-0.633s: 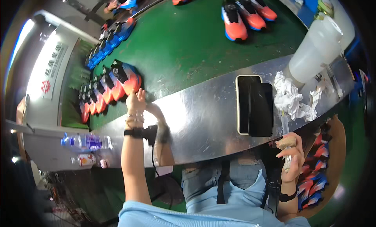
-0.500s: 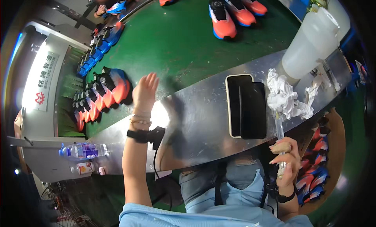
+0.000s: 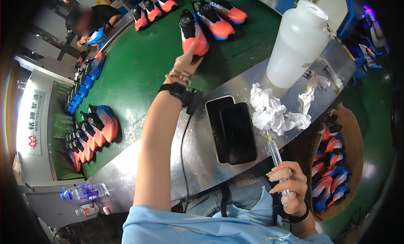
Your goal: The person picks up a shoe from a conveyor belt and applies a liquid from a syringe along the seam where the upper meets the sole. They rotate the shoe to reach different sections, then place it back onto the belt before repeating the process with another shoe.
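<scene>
My left arm reaches far forward; my right hand stays close in.
My left forearm (image 3: 155, 143) runs long and nearly straight, slanting a little rightward to the wrist (image 3: 179, 84); ahead of it, my left hand (image 3: 187, 64) points forward, its fingertips hard to make out. Behind it and to its right, my right hand (image 3: 294, 187) is curled in a grip, fingers (image 3: 290, 186) bent leftward and parted.
</scene>
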A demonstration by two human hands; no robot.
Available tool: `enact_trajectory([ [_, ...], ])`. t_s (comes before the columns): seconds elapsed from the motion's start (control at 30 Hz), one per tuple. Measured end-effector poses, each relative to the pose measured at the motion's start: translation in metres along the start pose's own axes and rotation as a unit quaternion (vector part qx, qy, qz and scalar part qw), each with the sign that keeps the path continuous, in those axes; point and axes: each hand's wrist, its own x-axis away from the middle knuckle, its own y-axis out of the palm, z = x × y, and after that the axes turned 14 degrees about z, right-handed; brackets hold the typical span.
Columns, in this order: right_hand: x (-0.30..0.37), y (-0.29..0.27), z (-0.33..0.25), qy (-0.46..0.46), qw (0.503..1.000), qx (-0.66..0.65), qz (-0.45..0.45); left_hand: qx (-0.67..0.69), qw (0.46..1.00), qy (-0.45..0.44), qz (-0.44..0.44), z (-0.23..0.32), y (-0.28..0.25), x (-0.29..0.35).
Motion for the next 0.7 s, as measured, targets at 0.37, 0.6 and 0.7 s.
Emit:
enact_trajectory([
  [0.37, -0.01, -0.007, 0.01, -0.052, 0.998, 0.01, -0.018, -0.075, 0.995, 0.052, -0.039, -0.025, -0.208, 0.261],
  [0.6, -0.011, 0.004, 0.003, -0.065, 0.998, 0.026, -0.003, -0.132, 0.962, 0.084, 0.223, -0.097, -0.325, 0.459],
  [0.7, -0.009, 0.009, 0.004, -0.071, 0.996, 0.048, -0.002, -0.225, 0.898, 0.238, 0.293, -0.097, -0.329, 0.463],
])
